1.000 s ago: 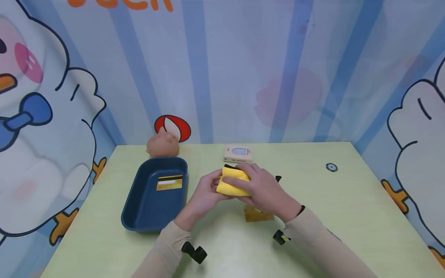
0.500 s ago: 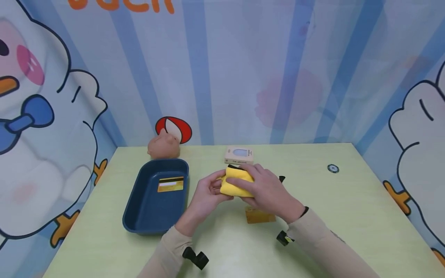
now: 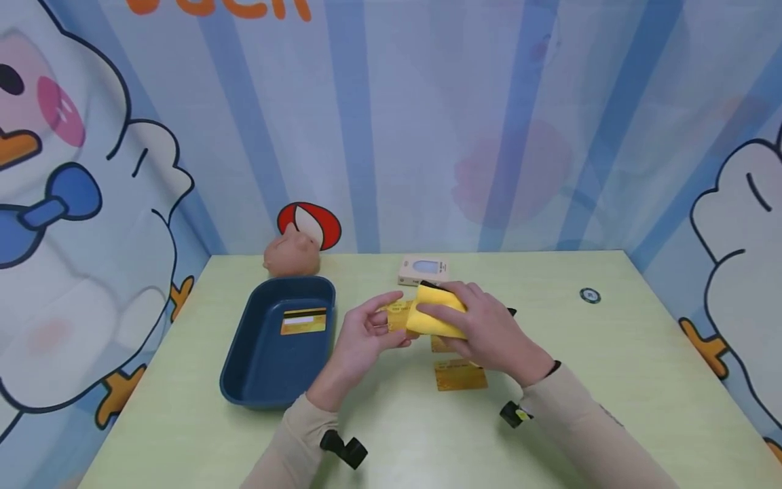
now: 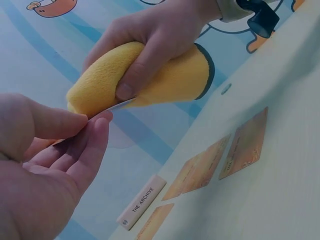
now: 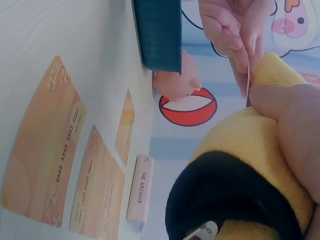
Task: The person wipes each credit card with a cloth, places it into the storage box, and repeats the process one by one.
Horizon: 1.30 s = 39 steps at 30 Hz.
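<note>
My left hand [image 3: 364,331] pinches a gold bank card [image 3: 398,316] by its left end, between thumb and fingers, above the table. A yellow cloth [image 3: 435,319] with a black edge is bunched in my right hand [image 3: 491,336], which grips it around the card's right end. In the left wrist view, the right thumb [image 4: 131,82] presses the cloth near the card's edge. That covered end is hidden. Below the hands, several similar gold cards lie on the table, among them a front card [image 3: 461,375] and one partly hidden card [image 3: 441,344].
At left stands a blue tray [image 3: 247,380] holding one card [image 3: 303,321], stripe side up. Behind it sits a pink piggy bank [image 3: 292,252]. A small box [image 3: 423,269] lies at the table's back, and a round chip [image 3: 590,295] at right.
My right hand has moved right with the cloth, baring more of the card in my left hand. The left fingers have straightened somewhat. More of the cards on the table now show.
</note>
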Motion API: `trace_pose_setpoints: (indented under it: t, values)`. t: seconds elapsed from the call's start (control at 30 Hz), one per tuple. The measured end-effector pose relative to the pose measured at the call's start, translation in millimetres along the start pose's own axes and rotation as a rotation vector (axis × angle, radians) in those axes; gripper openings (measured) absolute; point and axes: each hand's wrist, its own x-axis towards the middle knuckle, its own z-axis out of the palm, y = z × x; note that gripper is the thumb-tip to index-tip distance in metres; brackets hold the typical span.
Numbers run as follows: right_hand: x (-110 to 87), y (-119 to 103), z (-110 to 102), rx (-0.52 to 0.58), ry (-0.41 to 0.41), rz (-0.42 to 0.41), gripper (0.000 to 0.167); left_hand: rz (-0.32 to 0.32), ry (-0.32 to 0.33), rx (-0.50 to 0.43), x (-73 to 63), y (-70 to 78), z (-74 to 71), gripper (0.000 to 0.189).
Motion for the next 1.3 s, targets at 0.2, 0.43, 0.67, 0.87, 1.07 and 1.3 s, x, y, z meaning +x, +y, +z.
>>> trace_pose_setpoints:
  t: [0.2,0.43,0.67,0.87,1.07,1.3]
  values:
    - [-4.8,6.2,-3.2,-0.003,0.015,0.010,0.064,0.000,0.003,-0.011,1.6,4.9,-1.3,0.065]
    - [-10.6,10.4,-4.9,-0.015,0.000,0.039,0.060,-0.015,0.032,-0.019,2.1,6.2,-2.2,0.066]
    - [-17.5,13.0,-5.8,-0.018,-0.008,0.072,0.064,-0.012,0.030,-0.011,1.0,3.7,-2.8,0.064]
    - [-21.9,15.7,-7.2,-0.019,-0.004,0.081,0.064,-0.031,0.036,-0.032,0.5,3.8,-3.2,0.063]
    - [-24.7,20.0,-6.8,-0.023,0.005,0.087,0.063,-0.035,0.031,-0.049,1.6,2.5,-4.3,0.061]
    - [-26.1,20.0,-7.7,-0.013,0.003,0.130,0.058,-0.026,0.041,-0.028,1.1,0.6,-6.5,0.064]
